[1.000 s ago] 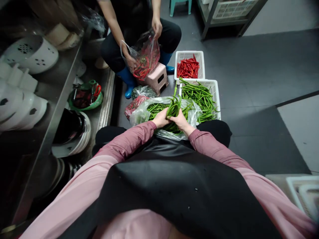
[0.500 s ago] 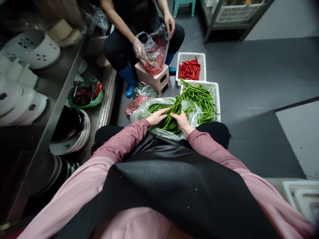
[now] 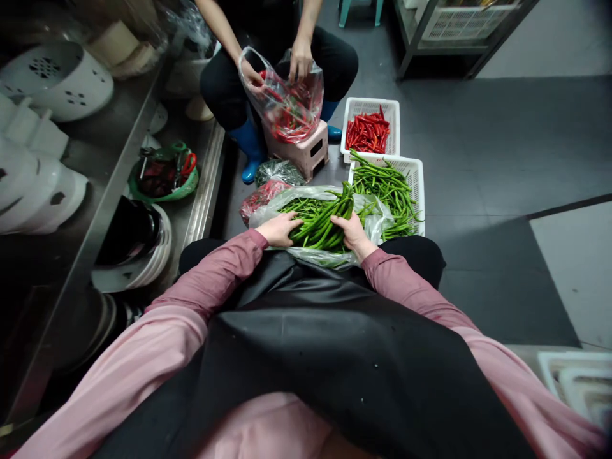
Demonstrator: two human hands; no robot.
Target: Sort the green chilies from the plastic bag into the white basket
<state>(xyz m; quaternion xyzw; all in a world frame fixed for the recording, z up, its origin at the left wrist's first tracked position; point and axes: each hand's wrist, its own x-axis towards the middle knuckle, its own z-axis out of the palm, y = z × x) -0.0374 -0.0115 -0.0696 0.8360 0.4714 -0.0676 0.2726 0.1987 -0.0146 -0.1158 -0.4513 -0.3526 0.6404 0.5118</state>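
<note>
A bunch of long green chili peppers (image 3: 329,223) lies across the mouth of a clear plastic bag (image 3: 320,256) between my knees. My right hand (image 3: 354,233) is closed round the right end of the bunch, its thumb on top. At the left end is my left hand (image 3: 280,229), thumb and fingers apart, fingertips touching the peppers. More green chili peppers fill the bag beneath and behind. Just beyond my right hand, a white basket (image 3: 418,185) holds a heap of loose green chili peppers.
Opposite me, a seated person handles red chilies in a clear bag (image 3: 296,115) on a pink stool (image 3: 310,153). A white basket of red chilies (image 3: 368,132) stands behind the green one. Filled bags (image 3: 261,199) lie to the left, beside a metal shelf (image 3: 119,159) with bowls and a green basket (image 3: 184,188).
My left hand has moved left, away from the middle of the bunch, and its fingers have spread. My right hand keeps its hold. The other person's hand has gone down to the red chili bag.
</note>
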